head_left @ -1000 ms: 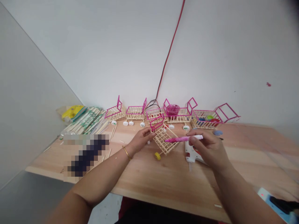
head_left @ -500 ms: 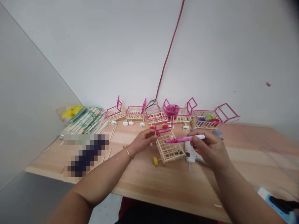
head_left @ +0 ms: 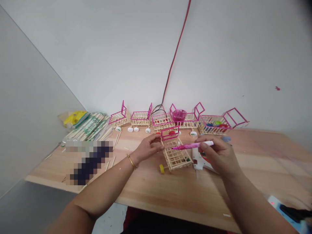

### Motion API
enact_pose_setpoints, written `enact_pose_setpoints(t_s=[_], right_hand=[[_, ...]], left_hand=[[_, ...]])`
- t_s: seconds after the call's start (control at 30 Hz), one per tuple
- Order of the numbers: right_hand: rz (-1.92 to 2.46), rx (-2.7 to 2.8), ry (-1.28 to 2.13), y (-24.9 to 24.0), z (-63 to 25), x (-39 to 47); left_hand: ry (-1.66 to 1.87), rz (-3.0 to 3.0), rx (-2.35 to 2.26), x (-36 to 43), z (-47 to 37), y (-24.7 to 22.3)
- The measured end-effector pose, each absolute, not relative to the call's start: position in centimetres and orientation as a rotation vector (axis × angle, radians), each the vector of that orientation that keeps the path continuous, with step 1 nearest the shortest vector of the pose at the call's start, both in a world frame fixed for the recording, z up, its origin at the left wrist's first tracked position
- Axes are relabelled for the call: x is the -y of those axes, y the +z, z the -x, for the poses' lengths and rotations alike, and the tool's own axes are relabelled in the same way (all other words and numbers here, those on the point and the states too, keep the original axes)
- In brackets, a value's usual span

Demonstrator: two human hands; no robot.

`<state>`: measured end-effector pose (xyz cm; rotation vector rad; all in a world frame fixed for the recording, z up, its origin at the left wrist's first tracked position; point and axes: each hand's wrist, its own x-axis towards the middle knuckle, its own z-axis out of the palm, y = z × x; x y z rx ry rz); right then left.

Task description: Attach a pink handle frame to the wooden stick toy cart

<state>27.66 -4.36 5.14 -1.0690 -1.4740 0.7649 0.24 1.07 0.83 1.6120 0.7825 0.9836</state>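
A small cart of wooden sticks stands in the middle of the table, with a pink handle frame at its far end and a yellow wheel at its near left. My left hand is at the cart's upper left corner, its thumb and fingers closed around the edge by the handle. In my right hand is a pink-stained white marker, gripped between thumb and fingers. The marker's tip points left, over the cart's slats. A white glue gun lies partly hidden behind my right hand.
Several similar carts with pink edges line the wall, and a cup with pink stains stands among them. Bundled sticks and a yellow packet lie at the left. A power strip is at the lower right.
My left hand's fingers have shifted slightly at the cart's corner. The whole view has moved a little; the marker remains over the cart.
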Motion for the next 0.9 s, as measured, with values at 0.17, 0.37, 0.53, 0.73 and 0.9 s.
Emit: enact_pose_setpoints(t_s=[0.17,0.37,0.53,0.73,0.9], right_hand=[[1.073,1.475,0.752,5.0,-27.9,4.4],[1.098,1.500,0.775,5.1,-28.0,4.4],[1.083,1.504,0.733,5.1,-27.9,4.4],[1.095,1.525,0.755,5.0,-28.0,4.3],[1.087,1.547,0.727,5.1,-27.9,4.4]], left_hand=[[0.904,-1.651,-0.727,-0.4,-0.5,1.4],[0.897,-1.691,-0.715,-0.4,-0.9,0.8],[0.828,-1.746,-0.781,-0.7,-0.7,0.5],[0.780,-1.754,-0.809,-0.9,-0.6,0.2],[0.768,-1.734,-0.797,-0.8,-0.6,0.4]])
